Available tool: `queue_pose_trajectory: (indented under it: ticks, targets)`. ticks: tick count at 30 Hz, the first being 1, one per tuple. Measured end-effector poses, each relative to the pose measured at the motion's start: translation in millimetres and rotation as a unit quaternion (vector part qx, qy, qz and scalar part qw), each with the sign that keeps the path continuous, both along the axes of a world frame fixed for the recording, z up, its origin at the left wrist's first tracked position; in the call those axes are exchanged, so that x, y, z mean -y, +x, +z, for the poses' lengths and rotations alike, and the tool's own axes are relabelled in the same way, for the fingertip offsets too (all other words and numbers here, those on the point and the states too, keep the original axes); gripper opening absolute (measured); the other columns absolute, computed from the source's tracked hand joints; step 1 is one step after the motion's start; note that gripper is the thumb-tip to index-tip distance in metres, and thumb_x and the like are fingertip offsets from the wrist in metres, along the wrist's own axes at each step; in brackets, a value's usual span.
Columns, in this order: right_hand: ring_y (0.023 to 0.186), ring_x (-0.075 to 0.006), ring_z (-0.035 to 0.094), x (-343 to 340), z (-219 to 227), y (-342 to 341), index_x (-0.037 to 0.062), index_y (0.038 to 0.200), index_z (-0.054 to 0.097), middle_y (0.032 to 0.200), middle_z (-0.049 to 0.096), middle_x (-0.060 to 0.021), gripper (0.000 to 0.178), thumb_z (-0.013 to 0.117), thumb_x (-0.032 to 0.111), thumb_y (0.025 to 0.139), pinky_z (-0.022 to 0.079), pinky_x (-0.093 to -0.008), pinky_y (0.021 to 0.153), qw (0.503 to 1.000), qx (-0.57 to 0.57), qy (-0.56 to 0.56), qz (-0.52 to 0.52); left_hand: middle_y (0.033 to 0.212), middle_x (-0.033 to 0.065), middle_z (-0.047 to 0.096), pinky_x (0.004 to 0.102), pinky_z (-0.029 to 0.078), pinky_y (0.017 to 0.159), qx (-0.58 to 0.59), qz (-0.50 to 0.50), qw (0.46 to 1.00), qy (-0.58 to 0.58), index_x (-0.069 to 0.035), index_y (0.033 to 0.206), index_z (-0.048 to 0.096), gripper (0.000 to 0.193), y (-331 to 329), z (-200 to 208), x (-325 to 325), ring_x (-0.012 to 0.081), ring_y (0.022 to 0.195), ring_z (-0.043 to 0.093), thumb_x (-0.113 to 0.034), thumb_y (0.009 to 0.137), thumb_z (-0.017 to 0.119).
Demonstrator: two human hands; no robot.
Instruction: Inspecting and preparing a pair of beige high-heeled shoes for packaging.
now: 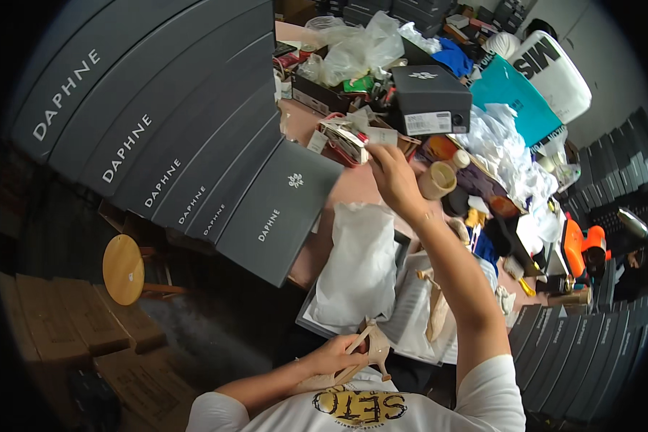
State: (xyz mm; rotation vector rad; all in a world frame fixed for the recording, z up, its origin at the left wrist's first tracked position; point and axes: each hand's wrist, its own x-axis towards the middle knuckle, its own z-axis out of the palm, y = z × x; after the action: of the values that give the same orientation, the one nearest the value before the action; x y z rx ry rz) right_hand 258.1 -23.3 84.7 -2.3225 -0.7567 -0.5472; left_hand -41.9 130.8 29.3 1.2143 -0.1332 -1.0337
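Note:
Close to my body, my left hand [335, 356] is closed around a beige strappy heeled shoe [379, 347]. My right arm stretches forward over the table. The curled fingers of my right hand [396, 176] are at a pile of small papers or cards [344, 135], and whatever is between the fingertips is too small to make out. An open shoebox [306, 317] in front of me contains white tissue paper [356, 263]. Beside it, a second beige shoe [435, 313] lies on white paper, partly covered by my right forearm.
Tall dark shoeboxes [144, 122] are stacked at left, with one box [281, 209] jutting over the table. Another dark box [432, 101], a beige cup [437, 180], plastic bags [511, 151] and an orange tool [574, 245] crowd the table. A round stool [122, 268] stands lower left.

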Motion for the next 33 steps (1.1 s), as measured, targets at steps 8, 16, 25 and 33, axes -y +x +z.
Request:
queue_pose_trajectory:
  ticks: [8, 16, 25, 33]
  targets:
    - [0.112, -0.0267, 0.052, -35.4, -33.7, 103.4, 0.0110, 0.111, 0.061, 0.110, 0.059, -0.0100, 0.038, 0.064, 0.033, 0.081, 0.035, -0.0532, 0.098, 0.950, 0.009, -0.304, -0.070, 0.091, 0.0018, 0.057, 0.0243, 0.044, 0.074, -0.024, 0.022, 0.999, -0.027, 0.000, 0.104, 0.057, 0.033, 7.9, -16.2, -12.1, 0.0085, 0.084, 0.052, -0.025, 0.084, 0.065]
    - [0.101, -0.0306, 0.060, 15.3, 4.2, -22.3, 0.0038, 0.112, 0.061, 0.115, 0.058, -0.0167, 0.033, 0.065, 0.023, 0.086, 0.048, -0.0396, 0.087, 0.996, -0.068, -0.054, -0.014, 0.104, 0.0024, 0.057, 0.0270, 0.045, 0.088, -0.047, 0.026, 0.996, -0.078, -0.001, 0.117, 0.052, 0.036, -5.3, -17.6, -4.6, 0.0087, 0.095, 0.053, -0.016, 0.086, 0.063]
    - [0.101, -0.0206, 0.059, 63.6, 20.5, -324.2, 0.0017, 0.118, 0.057, 0.110, 0.060, -0.0116, 0.035, 0.066, 0.009, 0.085, 0.049, -0.0294, 0.082, 0.892, -0.390, 0.221, -0.060, 0.106, 0.0062, 0.059, 0.0269, 0.045, 0.088, -0.038, 0.055, 0.993, -0.095, 0.005, 0.118, 0.052, 0.043, -25.1, 10.7, -5.9, 0.0111, 0.097, 0.055, -0.012, 0.079, 0.060]
    - [0.126, -0.0207, 0.043, 63.6, -3.9, -408.2, 0.0034, 0.137, 0.041, 0.138, 0.036, -0.0104, 0.052, 0.062, 0.006, 0.089, 0.043, -0.0332, 0.101, 0.750, -0.477, 0.458, -0.038, 0.106, 0.0058, 0.059, 0.0264, 0.046, 0.087, 0.016, -0.033, 0.999, -0.019, 0.004, 0.116, 0.052, 0.041, -33.3, 41.3, 18.5, 0.0100, 0.097, 0.055, -0.015, 0.081, 0.061]
